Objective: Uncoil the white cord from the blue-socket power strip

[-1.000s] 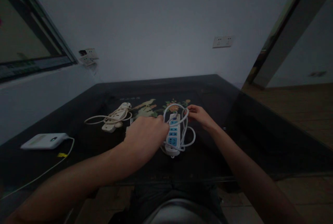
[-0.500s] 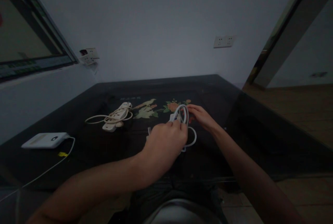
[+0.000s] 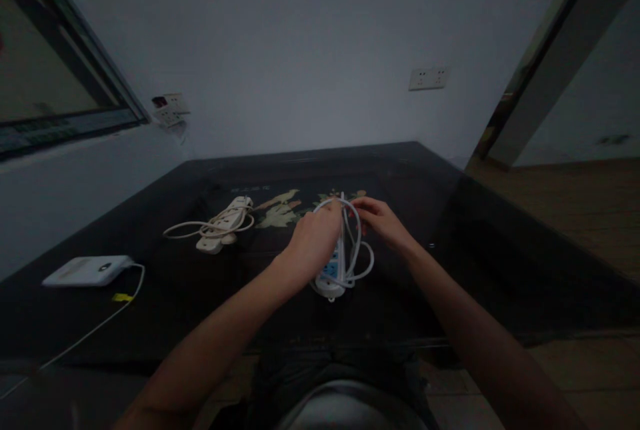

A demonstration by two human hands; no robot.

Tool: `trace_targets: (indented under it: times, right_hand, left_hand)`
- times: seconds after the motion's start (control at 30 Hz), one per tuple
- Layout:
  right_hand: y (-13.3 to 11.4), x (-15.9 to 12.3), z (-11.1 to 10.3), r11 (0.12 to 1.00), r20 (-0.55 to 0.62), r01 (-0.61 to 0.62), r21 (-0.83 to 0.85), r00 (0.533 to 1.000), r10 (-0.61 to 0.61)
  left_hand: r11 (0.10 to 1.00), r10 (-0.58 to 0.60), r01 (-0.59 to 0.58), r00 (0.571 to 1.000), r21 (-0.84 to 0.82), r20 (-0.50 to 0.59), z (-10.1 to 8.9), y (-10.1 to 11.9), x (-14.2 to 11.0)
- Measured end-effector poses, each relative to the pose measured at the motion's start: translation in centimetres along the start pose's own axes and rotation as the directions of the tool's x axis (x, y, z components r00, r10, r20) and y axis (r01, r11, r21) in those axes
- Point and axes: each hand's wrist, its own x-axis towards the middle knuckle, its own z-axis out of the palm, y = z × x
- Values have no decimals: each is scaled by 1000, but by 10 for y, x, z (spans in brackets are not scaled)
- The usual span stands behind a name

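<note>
A white power strip with blue sockets lies lengthwise on the dark table in front of me. Its white cord is looped over and beside it, with one loop sticking out to the right. My left hand covers the strip's upper left part, fingers closed on the cord near the far end. At the right of the loop, my right hand has its fingers bent together, thumb and fingertips at the cord. The left hand's fingertips are partly hidden behind the hand itself.
To the left lies a second power strip wrapped in its own cord. A white power bank with a cable and yellow tag sits near the table's left edge. Wall sockets are above the black table.
My left hand has moved away from me and slightly left, uncovering the blue-socketed power strip. The cord loop has opened wider. My right hand has stayed nearly in place, its fingers more bent.
</note>
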Motion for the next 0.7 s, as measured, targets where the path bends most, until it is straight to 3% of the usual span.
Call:
trace_targets:
  times: [0.13, 0.23, 0.33, 0.47, 0.6, 0.7]
  right_hand:
    - [3, 1, -1, 998, -47, 57, -20, 997, -58]
    - [8, 4, -4, 985, -158, 159, -72, 973, -169]
    - [8, 4, -8, 927, -159, 289, -240, 930, -332]
    - [5, 3, -8, 808, 35, 428, -405, 890, -454]
    - [10, 5, -10, 700, 115, 504, -506, 844, -524]
    - [16, 7, -17, 631, 171, 532, -565, 823, -541]
  left_hand:
    - [926, -32, -20, 991, -376, -130, 20, -14, 9]
    - [745, 22, -100, 992, -659, -126, 29, -19, 13]
    - [626, 106, -161, 987, -763, -122, 37, -23, 17]
    - [704, 78, -147, 988, -695, -131, 47, -21, 22]
    - [775, 23, -157, 975, -612, -221, 56, -12, 28]
    - [782, 43, -173, 973, -599, -225, 59, -9, 30]
